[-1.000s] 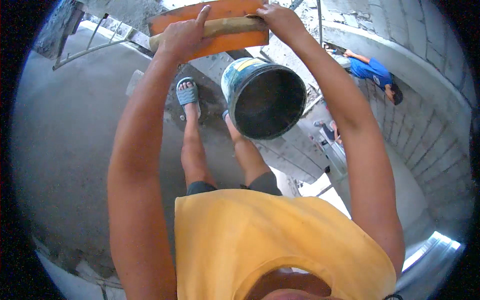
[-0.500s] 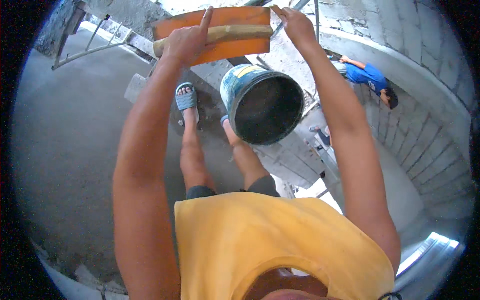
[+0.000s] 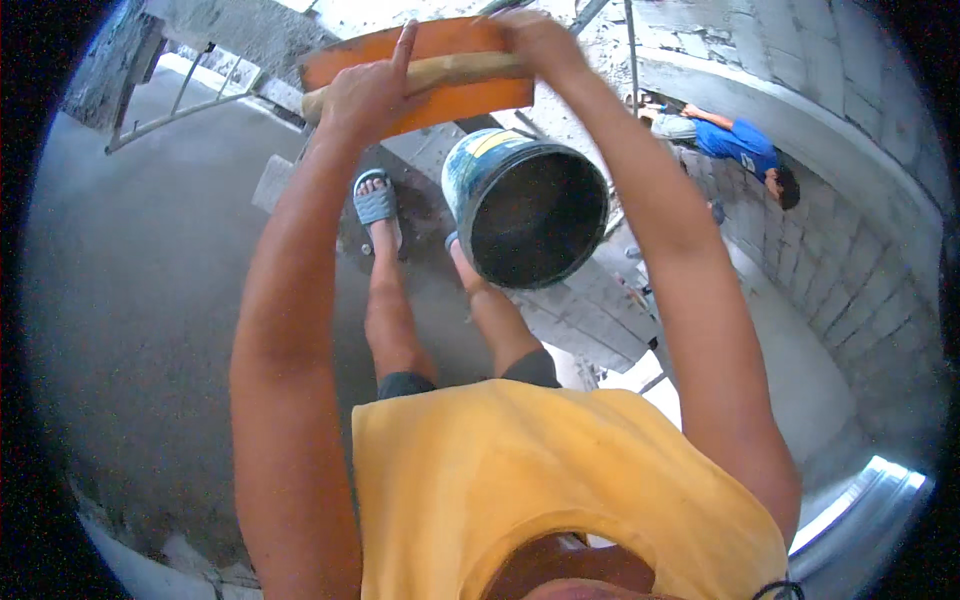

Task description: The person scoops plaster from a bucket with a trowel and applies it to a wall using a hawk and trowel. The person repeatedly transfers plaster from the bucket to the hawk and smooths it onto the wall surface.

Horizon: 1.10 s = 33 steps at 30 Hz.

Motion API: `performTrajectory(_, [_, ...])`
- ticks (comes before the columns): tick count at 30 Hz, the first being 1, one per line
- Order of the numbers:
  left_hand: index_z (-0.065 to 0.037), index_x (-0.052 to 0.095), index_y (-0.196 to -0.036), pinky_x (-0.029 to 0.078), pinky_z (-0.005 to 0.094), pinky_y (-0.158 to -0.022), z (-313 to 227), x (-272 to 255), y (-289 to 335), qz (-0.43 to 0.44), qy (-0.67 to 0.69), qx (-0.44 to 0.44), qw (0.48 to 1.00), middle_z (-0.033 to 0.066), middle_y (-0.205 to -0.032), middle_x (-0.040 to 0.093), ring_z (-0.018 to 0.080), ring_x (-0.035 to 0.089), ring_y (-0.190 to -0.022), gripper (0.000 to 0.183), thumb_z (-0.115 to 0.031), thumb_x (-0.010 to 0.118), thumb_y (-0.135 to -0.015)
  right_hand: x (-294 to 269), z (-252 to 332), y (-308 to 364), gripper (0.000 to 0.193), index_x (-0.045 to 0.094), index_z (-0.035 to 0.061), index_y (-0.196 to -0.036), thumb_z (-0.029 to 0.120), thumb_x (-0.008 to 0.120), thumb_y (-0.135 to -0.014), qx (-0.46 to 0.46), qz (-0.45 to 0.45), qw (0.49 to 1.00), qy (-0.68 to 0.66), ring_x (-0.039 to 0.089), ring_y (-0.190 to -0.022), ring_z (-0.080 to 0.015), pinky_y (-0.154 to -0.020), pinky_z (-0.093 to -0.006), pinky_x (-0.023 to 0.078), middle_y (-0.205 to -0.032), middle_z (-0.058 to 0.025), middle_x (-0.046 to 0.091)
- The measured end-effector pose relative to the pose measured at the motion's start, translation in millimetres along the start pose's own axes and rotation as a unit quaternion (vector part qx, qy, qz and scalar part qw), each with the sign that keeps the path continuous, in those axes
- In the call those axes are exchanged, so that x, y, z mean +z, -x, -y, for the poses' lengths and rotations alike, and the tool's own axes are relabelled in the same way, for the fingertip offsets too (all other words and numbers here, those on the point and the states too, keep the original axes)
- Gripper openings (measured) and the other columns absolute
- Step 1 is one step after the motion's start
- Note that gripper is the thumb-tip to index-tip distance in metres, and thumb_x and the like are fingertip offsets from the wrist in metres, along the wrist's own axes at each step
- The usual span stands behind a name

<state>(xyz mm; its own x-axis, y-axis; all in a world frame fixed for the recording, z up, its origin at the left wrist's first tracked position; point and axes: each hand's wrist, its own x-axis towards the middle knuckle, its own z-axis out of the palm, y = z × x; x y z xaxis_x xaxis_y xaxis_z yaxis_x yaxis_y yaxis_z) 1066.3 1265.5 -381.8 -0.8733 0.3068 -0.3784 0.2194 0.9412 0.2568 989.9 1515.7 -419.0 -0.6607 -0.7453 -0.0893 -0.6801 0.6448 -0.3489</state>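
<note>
My left hand (image 3: 362, 98) is closed round the light wooden handle (image 3: 450, 69) of an orange plastering float (image 3: 455, 100), its index finger stretched over the blade. Over the float's right end is my right hand (image 3: 543, 45), its fingers curled and partly smeared by motion. What it holds is hidden now. Below the float stands a blue bucket (image 3: 460, 180) with a white and yellow patch, its dark open mouth facing up toward me. I cannot make out what is inside it.
My feet in grey-blue slides (image 3: 375, 203) are beside the bucket on a grey floor (image 3: 170, 270). A pale metal frame (image 3: 180, 112) stands at the left. To the right, a person in a blue shirt (image 3: 735, 145) is near a curved block wall (image 3: 840, 260).
My right hand has moved left, from beside the float's right end to over it. The thin tan piece seen in its fingers earlier is now hidden. The left hand keeps its grip.
</note>
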Motion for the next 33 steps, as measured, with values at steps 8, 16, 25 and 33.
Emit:
performTrajectory(8, [-0.011, 0.011, -0.159, 0.058, 0.0469, -0.066, -2.2, -5.2, 0.5, -0.021, 0.023, 0.011, 0.999, 0.0155, -0.086, 0.073, 0.0324, 0.072, -0.077, 0.094, -0.045, 0.066, -0.09, -29.1, -35.5, 20.5, 0.031, 0.068, 0.0228, -0.12, 0.016, 0.054, -0.093, 0.17, 0.001, 0.985, -0.012, 0.064, -0.112, -0.0289, -0.095, -0.037, 0.053, -0.121, -0.0081, 0.067])
performTrajectory(16, [-0.014, 0.011, -0.159, 0.057, 0.0495, -0.069, -7.0, -13.0, 0.0, 0.031, 0.008, -0.011, 0.999, 0.0177, -0.088, 0.073, 0.0352, 0.072, -0.078, 0.093, -0.046, 0.065, -0.09, -21.6, -55.8, 27.6, 0.033, 0.067, 0.0146, -0.119, 0.023, 0.044, -0.097, 0.173, -0.09, 0.98, -0.027, 0.062, -0.113, -0.0336, -0.097, -0.0455, 0.049, -0.118, -0.015, 0.068])
performTrajectory(25, [-0.016, 0.012, -0.159, 0.057, 0.0496, -0.069, 7.9, 4.0, -0.7, -0.02, 0.019, 0.023, 0.999, 0.015, -0.088, 0.073, 0.0345, 0.072, -0.08, 0.094, -0.043, 0.067, -0.089, -22.1, -28.8, 40.9, 0.032, 0.065, 0.0175, -0.122, 0.022, 0.043, -0.099, 0.13, 0.022, 0.99, 0.054, 0.065, -0.108, -0.0322, -0.093, -0.0455, 0.053, -0.117, -0.0139, 0.068])
performTrajectory(33, [-0.019, 0.016, -0.159, 0.057, 0.0487, -0.071, 1.8, 3.1, 2.8, 0.01, 0.013, -0.002, 1.0, 0.0163, -0.088, 0.073, 0.0347, 0.072, -0.08, 0.089, -0.044, 0.066, -0.09, -35.4, -42.8, 53.0, 0.044, 0.059, 0.0304, -0.131, 0.007, 0.043, -0.096, 0.114, -0.017, 0.988, 0.102, 0.065, -0.099, -0.0299, -0.085, -0.0454, 0.057, -0.114, -0.0084, 0.065])
